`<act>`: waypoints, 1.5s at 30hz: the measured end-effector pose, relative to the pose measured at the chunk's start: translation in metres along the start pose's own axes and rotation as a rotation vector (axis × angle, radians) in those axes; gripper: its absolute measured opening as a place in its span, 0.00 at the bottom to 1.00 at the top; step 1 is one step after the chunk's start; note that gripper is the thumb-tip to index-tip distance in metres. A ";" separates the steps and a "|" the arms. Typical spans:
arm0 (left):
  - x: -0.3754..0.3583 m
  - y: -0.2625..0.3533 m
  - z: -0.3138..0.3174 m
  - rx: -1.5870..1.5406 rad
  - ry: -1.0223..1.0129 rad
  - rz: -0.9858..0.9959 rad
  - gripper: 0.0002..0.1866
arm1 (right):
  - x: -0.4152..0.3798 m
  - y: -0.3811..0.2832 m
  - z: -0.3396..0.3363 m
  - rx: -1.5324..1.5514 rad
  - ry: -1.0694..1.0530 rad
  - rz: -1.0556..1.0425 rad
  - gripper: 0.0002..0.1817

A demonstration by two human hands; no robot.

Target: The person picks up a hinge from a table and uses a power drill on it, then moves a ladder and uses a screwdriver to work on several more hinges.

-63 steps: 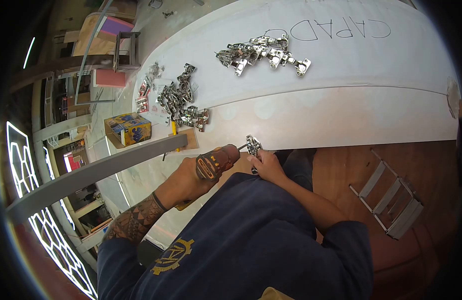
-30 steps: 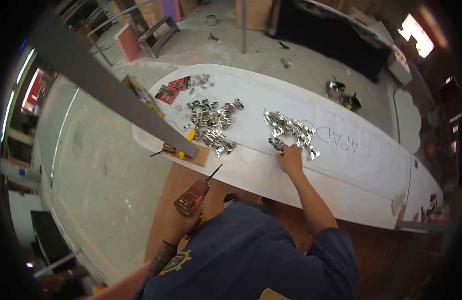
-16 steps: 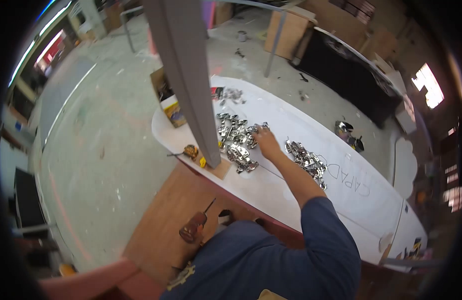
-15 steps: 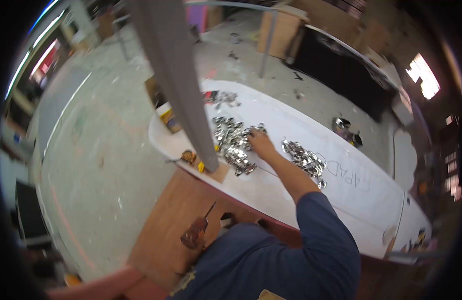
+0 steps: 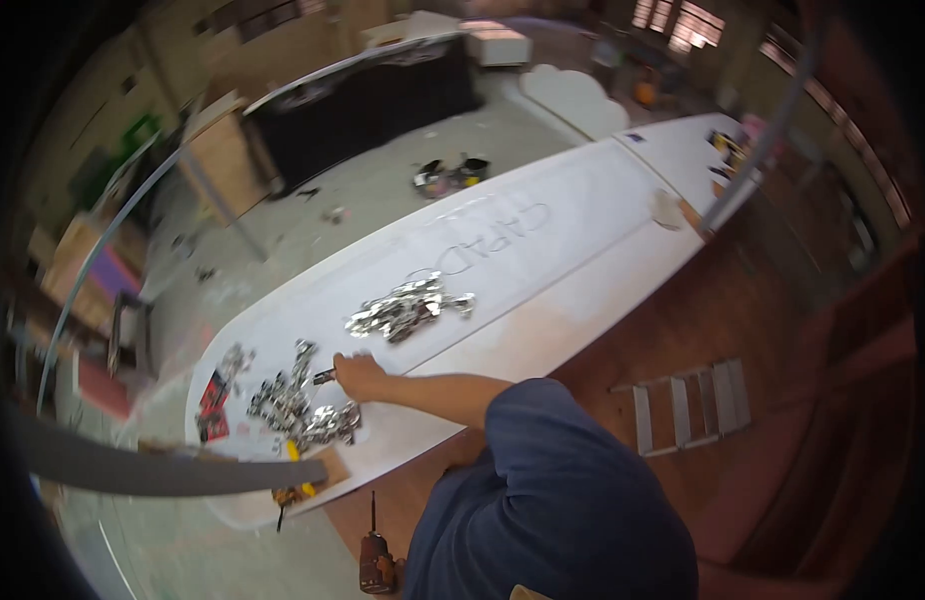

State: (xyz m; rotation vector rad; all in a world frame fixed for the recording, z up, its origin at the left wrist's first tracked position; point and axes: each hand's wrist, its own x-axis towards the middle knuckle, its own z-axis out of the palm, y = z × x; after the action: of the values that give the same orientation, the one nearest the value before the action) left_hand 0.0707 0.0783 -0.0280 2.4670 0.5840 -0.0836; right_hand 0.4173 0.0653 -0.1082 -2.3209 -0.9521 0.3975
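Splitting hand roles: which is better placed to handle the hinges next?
Likely the right hand: it's beside the hinges, apparently holding one. The left hand grips the drill, off the table's near edge.

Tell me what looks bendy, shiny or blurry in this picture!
Head view: the long grey bar looks bowed, probably by the wide lens, and the corners go black; head view again: the heaped silver metal hinges glint and look smeared; same head view: the bright barred window washes out whitish, and the bare right hand looks soft.
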 end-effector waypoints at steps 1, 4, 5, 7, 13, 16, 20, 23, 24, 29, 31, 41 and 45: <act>0.003 0.000 0.003 0.001 0.003 0.045 0.27 | -0.018 0.012 -0.010 0.216 -0.040 0.160 0.22; 0.009 -0.005 0.009 0.001 0.029 0.163 0.27 | -0.089 0.052 -0.027 0.843 -0.164 0.451 0.31; 0.011 -0.008 0.011 0.000 0.039 0.199 0.27 | -0.116 0.063 -0.031 0.916 -0.239 0.554 0.29; 0.015 -0.014 0.011 -0.004 0.060 0.271 0.27 | -0.172 0.081 -0.032 0.885 -0.268 0.586 0.21; 0.041 -0.047 0.013 -0.036 0.120 0.483 0.28 | -0.266 0.117 -0.018 0.900 -0.193 0.525 0.20; 0.065 -0.058 0.023 -0.150 0.004 0.277 0.28 | -0.269 0.113 -0.013 1.144 -0.040 0.581 0.25; 0.112 -0.054 0.023 -0.035 -0.087 0.723 0.30 | -0.260 0.117 -0.009 1.333 0.098 0.671 0.26; 0.108 0.015 -0.018 0.031 -0.251 0.833 0.29 | -0.261 0.119 -0.006 1.356 0.091 0.664 0.26; 0.110 0.026 -0.025 0.103 -0.390 0.800 0.30 | -0.264 0.117 -0.009 1.355 0.095 0.665 0.26; 0.115 0.016 -0.036 0.225 -0.552 0.845 0.32 | -0.273 0.117 -0.020 1.345 0.073 0.652 0.27; 0.114 0.004 -0.034 0.259 -0.567 0.900 0.32 | -0.277 0.116 -0.021 1.379 0.099 0.653 0.26; 0.134 0.002 0.007 -0.593 -0.034 0.533 0.36 | -0.339 0.086 -0.047 1.565 0.149 0.457 0.17; 0.145 0.006 0.015 -0.615 0.121 0.516 0.35 | -0.366 0.083 -0.055 1.598 0.125 0.359 0.16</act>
State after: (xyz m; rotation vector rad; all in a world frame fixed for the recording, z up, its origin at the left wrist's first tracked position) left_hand 0.2054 0.1218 -0.0641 1.9461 -0.0097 0.3936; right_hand 0.2322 -0.2654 -0.0993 -0.9568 0.0396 0.7572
